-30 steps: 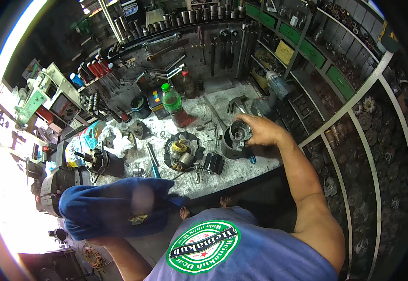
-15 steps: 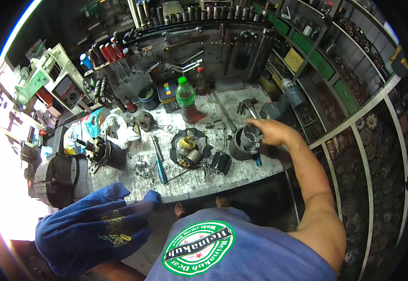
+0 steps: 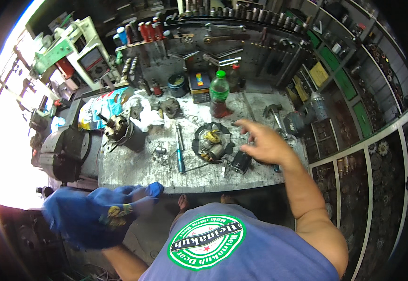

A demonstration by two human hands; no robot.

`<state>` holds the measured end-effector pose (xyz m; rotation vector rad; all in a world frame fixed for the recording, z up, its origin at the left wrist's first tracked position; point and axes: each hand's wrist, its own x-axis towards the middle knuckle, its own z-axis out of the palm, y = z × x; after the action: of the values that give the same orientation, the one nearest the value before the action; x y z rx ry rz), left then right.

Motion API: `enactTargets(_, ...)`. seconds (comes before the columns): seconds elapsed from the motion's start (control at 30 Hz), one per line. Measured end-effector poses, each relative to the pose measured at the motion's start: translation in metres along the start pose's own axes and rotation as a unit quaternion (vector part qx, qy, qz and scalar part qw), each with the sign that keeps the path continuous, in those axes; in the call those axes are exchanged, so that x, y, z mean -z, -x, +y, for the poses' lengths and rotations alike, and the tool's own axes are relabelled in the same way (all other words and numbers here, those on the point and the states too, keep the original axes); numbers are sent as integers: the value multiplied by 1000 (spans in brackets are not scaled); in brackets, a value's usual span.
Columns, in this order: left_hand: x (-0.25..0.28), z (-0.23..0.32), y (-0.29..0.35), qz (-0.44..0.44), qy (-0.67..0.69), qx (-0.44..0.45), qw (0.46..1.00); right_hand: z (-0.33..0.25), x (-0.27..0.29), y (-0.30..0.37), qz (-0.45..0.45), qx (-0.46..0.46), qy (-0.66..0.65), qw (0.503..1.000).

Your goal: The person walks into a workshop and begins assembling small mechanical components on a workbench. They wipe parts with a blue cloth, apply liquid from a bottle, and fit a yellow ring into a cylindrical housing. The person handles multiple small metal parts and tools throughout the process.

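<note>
My right hand (image 3: 272,145) reaches over the right part of the metal workbench (image 3: 133,175), fingers spread, with nothing visible in it. Beneath its thumb lies a small black cylinder (image 3: 240,161); the dark metal cylinder behind the hand is mostly hidden. A blue cloth shirt (image 3: 89,218) is bunched over my left hand, off the front edge of the bench. The cloth covers that hand's fingers and is smeared by motion. Left of my right hand sits a round black part with copper-coloured and yellow pieces (image 3: 211,144). A blue-handled tool (image 3: 180,159) lies further left.
A green-capped bottle (image 3: 219,91) with dark red liquid stands at the back, beside a dark box (image 3: 199,89) and a tin (image 3: 178,86). A motor-like part (image 3: 129,136) sits at left. A hammer (image 3: 275,112) lies at right, near shelves (image 3: 342,140). Sockets (image 3: 255,14) line the rack.
My right hand has let go of the grey metal cup-like piece and opened, moving back over the bench. The blue shirt in my left hand has swung and bunched up. The view has turned left.
</note>
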<state>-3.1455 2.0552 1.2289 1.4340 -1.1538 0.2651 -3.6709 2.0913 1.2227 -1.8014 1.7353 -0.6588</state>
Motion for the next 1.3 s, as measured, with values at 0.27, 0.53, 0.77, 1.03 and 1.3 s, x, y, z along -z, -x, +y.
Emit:
enactTargets(0.27,-14,-12,37,-56,178,83,979,69,-148,-129,-35,-225,101,969)
enactTargets(0.53,-4,6,55,-78,244,51,965,92,-141,-140,132,-184,71,971)
enactTargets(0.77,-59,67,67,-371,92,-379,843,-20,-48,-106,-26,72,-92,993)
enactTargets(1.03,-85,100,121,-476,582,429,501,-81,-99,-58,-58,280,-162,944)
enactTargets(1.3,-84,83,116,-364,720,396,439,13,-218,-29,-241,89,-202,945)
